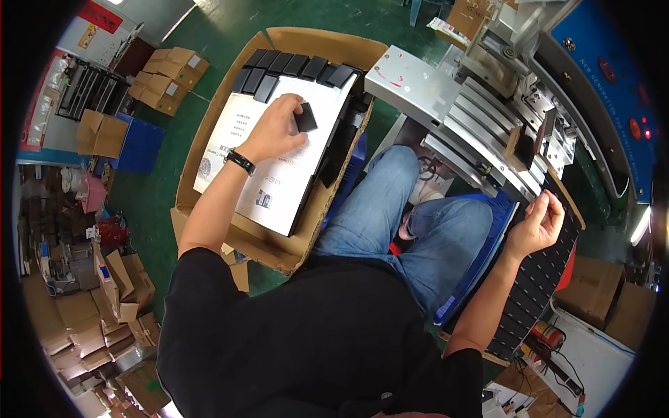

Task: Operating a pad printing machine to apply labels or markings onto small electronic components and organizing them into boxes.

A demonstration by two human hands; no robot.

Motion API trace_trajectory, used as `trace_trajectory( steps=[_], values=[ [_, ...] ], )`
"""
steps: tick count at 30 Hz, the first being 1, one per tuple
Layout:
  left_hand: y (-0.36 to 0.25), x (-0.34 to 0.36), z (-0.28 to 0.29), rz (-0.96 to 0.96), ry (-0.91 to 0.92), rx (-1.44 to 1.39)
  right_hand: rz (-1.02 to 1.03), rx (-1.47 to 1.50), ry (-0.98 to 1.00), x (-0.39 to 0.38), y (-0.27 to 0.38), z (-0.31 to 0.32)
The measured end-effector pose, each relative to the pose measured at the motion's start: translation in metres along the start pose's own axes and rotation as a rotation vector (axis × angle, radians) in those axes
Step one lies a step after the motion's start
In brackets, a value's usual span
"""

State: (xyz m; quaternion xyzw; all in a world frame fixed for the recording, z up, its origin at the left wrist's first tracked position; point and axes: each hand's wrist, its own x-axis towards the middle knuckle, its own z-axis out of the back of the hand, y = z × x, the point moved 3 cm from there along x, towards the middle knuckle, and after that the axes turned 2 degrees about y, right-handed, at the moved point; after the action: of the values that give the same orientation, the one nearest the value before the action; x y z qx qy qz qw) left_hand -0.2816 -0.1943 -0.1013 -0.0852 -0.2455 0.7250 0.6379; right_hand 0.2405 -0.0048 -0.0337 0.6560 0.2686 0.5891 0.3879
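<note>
My left hand (pixel 275 132) pinches a small flat black rectangular piece (pixel 305 118) over white printed sheets (pixel 240 143) in an open cardboard box. Similar black pieces (pixel 296 66) lie in rows along the far end of the sheets. To the right, my right hand (pixel 535 226) is raised with its fingers curled in toward the thumb; whether anything is between them cannot be made out. It is beside the machine's work holder (pixel 519 148) and above a black board (pixel 526 299) bearing rows of small pieces.
The cardboard box (pixel 187 171) stands to the left of my legs. A grey metal machine arm (pixel 414 83) and a blue control panel (pixel 606 83) occupy the far right. Blue plastic crates (pixel 474 268) are by my knees. Stacked cartons (pixel 171 76) stand on the green floor at left.
</note>
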Motion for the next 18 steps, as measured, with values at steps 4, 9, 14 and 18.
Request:
trace_trajectory(
  steps=[4,9,14,18],
  values=[
    [-0.013,0.006,0.007,0.063,0.066,0.081,-0.011,0.006,0.012,0.001,-0.001,0.004],
    [-0.013,0.012,0.006,0.004,0.042,0.066,-0.048,-0.056,0.040,0.004,0.005,0.009],
    [-0.054,0.021,0.018,-0.060,-0.092,-0.145,-0.324,0.159,0.346,0.032,0.010,0.004],
    [-0.111,0.058,0.024,-0.232,-0.139,-0.268,-0.432,0.174,0.439,0.055,0.017,0.005]
  ],
)
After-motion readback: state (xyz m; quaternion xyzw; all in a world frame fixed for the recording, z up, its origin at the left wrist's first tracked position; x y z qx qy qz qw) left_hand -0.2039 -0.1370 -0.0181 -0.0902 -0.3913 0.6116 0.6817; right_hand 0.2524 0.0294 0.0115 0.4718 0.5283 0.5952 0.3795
